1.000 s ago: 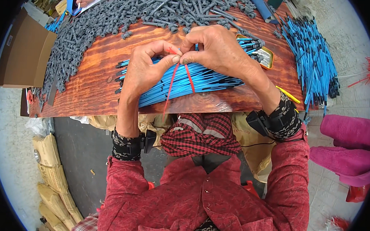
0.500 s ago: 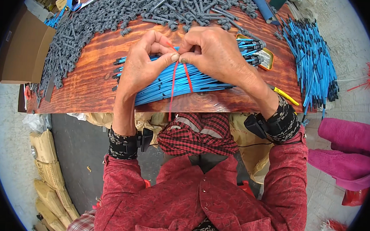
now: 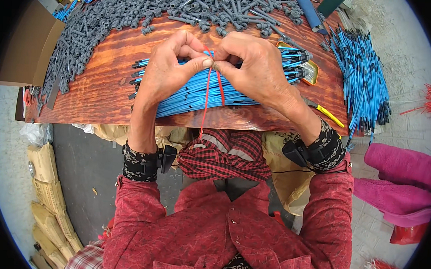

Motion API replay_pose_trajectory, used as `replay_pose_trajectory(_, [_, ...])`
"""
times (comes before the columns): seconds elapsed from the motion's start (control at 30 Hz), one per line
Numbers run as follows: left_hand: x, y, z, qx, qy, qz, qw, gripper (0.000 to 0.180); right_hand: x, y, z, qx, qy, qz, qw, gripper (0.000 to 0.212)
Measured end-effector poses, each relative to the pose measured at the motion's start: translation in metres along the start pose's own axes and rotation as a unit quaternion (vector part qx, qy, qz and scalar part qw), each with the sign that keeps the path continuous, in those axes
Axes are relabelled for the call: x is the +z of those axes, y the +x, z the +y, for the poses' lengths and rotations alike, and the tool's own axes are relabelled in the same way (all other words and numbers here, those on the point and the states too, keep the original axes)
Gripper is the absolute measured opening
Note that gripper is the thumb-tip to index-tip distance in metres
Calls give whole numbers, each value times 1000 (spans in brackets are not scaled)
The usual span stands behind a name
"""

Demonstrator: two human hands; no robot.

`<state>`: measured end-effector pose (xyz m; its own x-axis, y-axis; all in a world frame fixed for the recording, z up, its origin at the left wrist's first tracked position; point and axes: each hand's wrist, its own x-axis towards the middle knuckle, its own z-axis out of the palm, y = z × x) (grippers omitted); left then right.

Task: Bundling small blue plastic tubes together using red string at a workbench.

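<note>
The left hand and right hand are pinching a red tie between thumbs and fingers; the tie is crossing a bundle of blue rods, which is lying near the front edge of a wooden table, grey fittings spreading beyond.

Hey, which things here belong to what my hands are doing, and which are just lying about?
In use:
- red strip, between left hand and right hand
- blue stick bundle beneath

Lying about:
- grey fittings
- separate blue sticks, far right
- yellow tool
- cardboard box
</note>
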<state>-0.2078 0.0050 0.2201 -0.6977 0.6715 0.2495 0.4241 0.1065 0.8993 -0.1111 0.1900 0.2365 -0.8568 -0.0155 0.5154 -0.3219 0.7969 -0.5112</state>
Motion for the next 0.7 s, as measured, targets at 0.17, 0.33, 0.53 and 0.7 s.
replay_pose_trajectory(0.17, [-2, 0, -6, 11, -33, 8, 999, 26, 3, -3, -1, -17, 9, 28, 999, 12])
replay_pose_trajectory(0.33, [-2, 1, 4, -23, -2, -19, 1000, 28, 9, -6, 2, -68, -38, 66, 995, 12])
replay_pose_trajectory(0.53, [-8, 1, 7, -20, -17, -66, 997, 46, 16, -9, 6, -141, -68, 117, 981, 14])
replay_pose_trajectory(0.7, [-8, 3, 7, -22, -44, -77, 996, 48, 17, -9, 10, -155, -75, 131, 976, 15])
